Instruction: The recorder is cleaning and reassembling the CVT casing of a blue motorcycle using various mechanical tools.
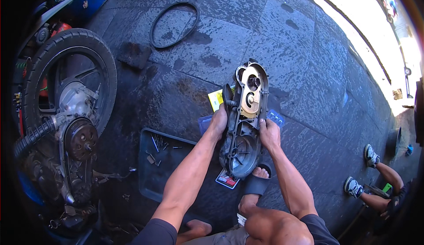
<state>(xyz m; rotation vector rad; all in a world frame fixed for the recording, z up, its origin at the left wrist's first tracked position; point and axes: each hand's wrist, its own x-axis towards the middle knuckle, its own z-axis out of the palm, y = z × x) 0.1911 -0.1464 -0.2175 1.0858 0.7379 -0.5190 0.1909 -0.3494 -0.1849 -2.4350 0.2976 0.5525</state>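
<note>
Right of the tray [152, 181], the engine casing [246, 118] sits between left hand [218, 122] and right hand [270, 134], each clasping one long side, neither nearer, its long axis reaching past the tray's far edge.

Long grey engine cover [245, 120], inner side up
Held aloft, gold-toned plate [253, 91] in far half, ribbed hollow [248, 150] near.

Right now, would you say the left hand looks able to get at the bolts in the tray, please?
Probably not yet: the left hand holds the casing, though the open tray lies nearby and nothing covers the bolts.
</note>
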